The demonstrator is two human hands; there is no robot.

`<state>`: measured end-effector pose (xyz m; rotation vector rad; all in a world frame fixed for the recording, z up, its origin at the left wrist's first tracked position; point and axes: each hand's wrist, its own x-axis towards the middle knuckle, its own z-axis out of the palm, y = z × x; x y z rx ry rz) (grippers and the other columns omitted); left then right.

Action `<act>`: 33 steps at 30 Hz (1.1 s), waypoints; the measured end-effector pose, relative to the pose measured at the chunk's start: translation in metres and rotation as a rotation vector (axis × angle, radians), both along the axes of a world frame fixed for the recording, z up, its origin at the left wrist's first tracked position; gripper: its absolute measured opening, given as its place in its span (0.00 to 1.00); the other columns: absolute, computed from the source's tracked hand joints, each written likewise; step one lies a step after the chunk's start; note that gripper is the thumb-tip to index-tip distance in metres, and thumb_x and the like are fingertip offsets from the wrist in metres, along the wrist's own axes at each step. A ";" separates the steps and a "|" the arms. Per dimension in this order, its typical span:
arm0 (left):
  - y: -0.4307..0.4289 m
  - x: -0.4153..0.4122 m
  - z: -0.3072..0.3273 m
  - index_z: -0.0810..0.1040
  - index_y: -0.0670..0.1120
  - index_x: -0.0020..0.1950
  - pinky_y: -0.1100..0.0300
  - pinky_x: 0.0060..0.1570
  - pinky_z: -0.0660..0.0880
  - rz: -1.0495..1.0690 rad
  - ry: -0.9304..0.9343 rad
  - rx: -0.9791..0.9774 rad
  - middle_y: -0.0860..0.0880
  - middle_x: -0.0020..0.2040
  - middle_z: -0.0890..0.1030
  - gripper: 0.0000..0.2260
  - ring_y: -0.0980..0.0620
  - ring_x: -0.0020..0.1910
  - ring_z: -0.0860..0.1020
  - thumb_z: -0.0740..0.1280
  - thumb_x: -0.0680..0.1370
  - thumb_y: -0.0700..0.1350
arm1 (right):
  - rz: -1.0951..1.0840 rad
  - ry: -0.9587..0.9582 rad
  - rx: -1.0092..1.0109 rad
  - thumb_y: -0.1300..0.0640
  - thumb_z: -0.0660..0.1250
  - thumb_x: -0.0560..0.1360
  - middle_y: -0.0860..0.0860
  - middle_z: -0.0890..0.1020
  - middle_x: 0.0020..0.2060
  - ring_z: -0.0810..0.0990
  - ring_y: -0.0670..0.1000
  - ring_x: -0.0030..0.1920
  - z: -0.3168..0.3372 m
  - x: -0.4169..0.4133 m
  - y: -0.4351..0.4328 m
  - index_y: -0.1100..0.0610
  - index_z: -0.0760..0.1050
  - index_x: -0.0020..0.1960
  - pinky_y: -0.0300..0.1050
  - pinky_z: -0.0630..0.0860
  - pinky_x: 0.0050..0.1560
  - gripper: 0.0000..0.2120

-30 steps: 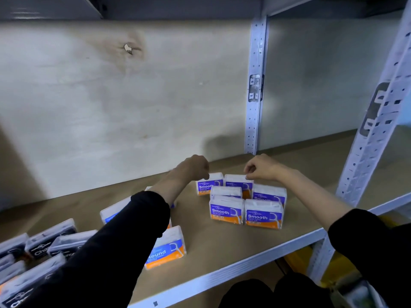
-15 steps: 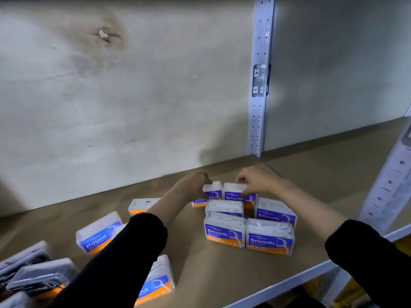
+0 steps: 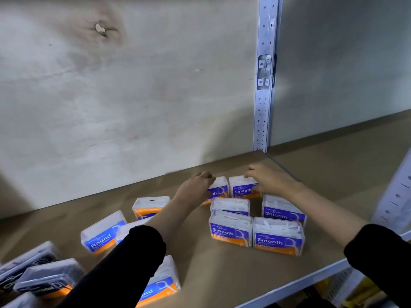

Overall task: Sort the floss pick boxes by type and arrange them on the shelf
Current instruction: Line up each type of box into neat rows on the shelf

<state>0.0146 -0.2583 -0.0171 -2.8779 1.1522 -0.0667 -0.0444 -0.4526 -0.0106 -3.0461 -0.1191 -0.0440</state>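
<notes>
Several clear boxes with purple "Smooth" labels stand in rows on the brown shelf [image 3: 222, 274]. My left hand [image 3: 195, 190] grips the back-left Smooth box [image 3: 219, 188]. The back-right Smooth box [image 3: 241, 188] is held by my right hand [image 3: 264, 178] at its top and right side. In front of them stand a middle pair [image 3: 230, 205] [image 3: 281, 210] and a front pair [image 3: 230, 228] [image 3: 278, 237]. Blue "Round" boxes [image 3: 103, 233] [image 3: 160, 283] lie scattered at the left, partly under my left arm.
Dark-labelled boxes [image 3: 44, 278] pile at the far left edge. An orange-bottomed box [image 3: 150, 206] stands behind the Round ones. A metal upright [image 3: 264, 85] rises at the back right, with the wall panel close behind the back row. The shelf's metal front lip [image 3: 289, 285] runs lower right.
The camera has moved closer and lower. Both hands have settled down onto the two back-row Smooth boxes, which sit closer together and squarer to the row.
</notes>
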 end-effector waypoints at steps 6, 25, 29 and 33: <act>0.007 0.001 -0.007 0.62 0.44 0.73 0.55 0.63 0.70 0.032 -0.020 0.017 0.46 0.71 0.66 0.22 0.49 0.69 0.66 0.60 0.80 0.46 | -0.028 -0.026 -0.007 0.59 0.65 0.76 0.53 0.74 0.63 0.73 0.52 0.62 -0.003 0.006 -0.002 0.57 0.70 0.67 0.44 0.72 0.60 0.20; -0.002 -0.002 -0.010 0.68 0.43 0.70 0.55 0.59 0.74 0.130 -0.022 0.008 0.44 0.65 0.73 0.22 0.47 0.64 0.73 0.65 0.77 0.48 | -0.038 0.005 0.106 0.60 0.66 0.75 0.55 0.74 0.65 0.73 0.53 0.64 -0.004 0.021 -0.004 0.61 0.72 0.66 0.44 0.72 0.62 0.20; -0.002 -0.002 -0.008 0.68 0.43 0.71 0.56 0.60 0.73 0.122 -0.010 -0.013 0.44 0.67 0.72 0.22 0.47 0.65 0.73 0.64 0.78 0.47 | -0.036 0.003 0.116 0.61 0.65 0.75 0.56 0.74 0.65 0.72 0.53 0.64 -0.008 0.023 -0.004 0.61 0.72 0.66 0.45 0.73 0.63 0.19; -0.002 -0.003 -0.008 0.67 0.43 0.71 0.56 0.61 0.73 0.123 -0.011 -0.020 0.44 0.67 0.72 0.22 0.48 0.65 0.73 0.64 0.78 0.47 | -0.046 -0.002 0.115 0.61 0.65 0.75 0.56 0.73 0.65 0.72 0.53 0.65 -0.010 0.025 -0.004 0.61 0.71 0.66 0.45 0.73 0.63 0.20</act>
